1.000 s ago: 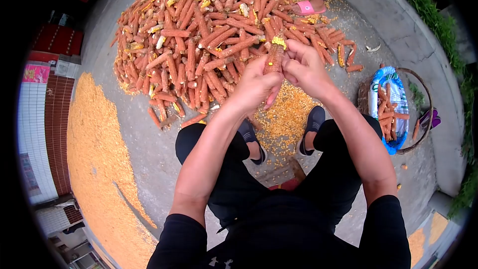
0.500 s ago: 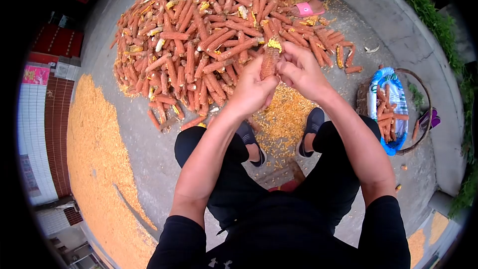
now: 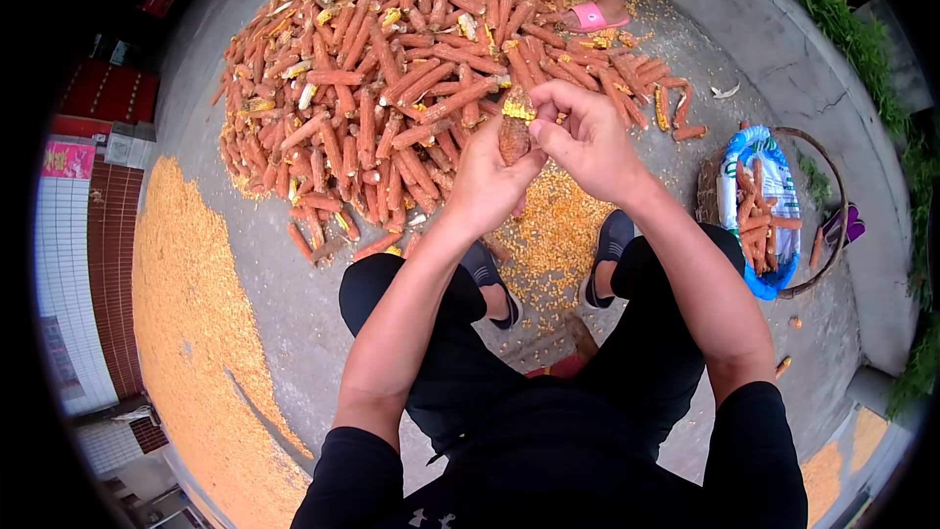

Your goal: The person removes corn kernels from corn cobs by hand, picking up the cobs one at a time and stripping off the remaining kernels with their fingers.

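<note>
A mostly stripped corn cob stands nearly upright in front of me, reddish-brown with a band of yellow kernels near its top end. My left hand is wrapped round its lower part. My right hand is closed against the cob's right side, thumb and forefinger bent at the kernel band. A bit of yellow shows between those fingers. Below both hands, loose corn kernels lie scattered on the ground between my shoes. Just beyond the hands rises a large pile of bare cobs, some with kernels left on.
To my right stands a basket lined with blue and white plastic, holding several cobs. A wide spread of kernels covers the ground at left. Another person's foot in a pink sandal is beside the pile. Green plants line the right edge.
Both hands and the cob have shifted slightly left in view. The right thumb and forefinger have moved a little apart at the kernel band. The camera has turned slightly.
</note>
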`<move>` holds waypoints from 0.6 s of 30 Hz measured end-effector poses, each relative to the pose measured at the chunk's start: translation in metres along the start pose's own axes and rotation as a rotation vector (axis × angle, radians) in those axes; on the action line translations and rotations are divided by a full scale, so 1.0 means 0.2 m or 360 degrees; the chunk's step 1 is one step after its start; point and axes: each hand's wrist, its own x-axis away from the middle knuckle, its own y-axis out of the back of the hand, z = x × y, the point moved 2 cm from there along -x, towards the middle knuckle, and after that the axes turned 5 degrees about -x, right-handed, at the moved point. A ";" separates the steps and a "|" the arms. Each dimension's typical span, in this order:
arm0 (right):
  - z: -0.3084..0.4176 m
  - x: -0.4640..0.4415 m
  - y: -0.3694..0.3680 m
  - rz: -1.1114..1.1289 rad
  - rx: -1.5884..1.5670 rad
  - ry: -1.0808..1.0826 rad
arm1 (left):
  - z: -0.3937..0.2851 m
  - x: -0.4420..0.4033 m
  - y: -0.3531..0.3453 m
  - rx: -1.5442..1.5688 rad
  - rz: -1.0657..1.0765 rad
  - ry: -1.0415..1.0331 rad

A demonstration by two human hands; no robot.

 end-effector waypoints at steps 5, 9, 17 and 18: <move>0.05 0.02 0.00 0.0010 0.0153 -0.0048 | 0.01 0.01 -0.02 0.0080 0.0003 0.0033; 0.03 0.02 -0.01 0.0012 0.0085 -0.0007 | 0.01 0.02 0.01 0.0230 0.0294 0.0145; -0.02 0.04 0.02 0.0122 -0.0360 -0.0392 | 0.02 0.03 0.02 0.0652 0.0601 0.0265; -0.02 0.03 0.02 0.0122 -0.0522 -0.0448 | 0.01 0.04 0.03 0.0728 0.0598 0.0279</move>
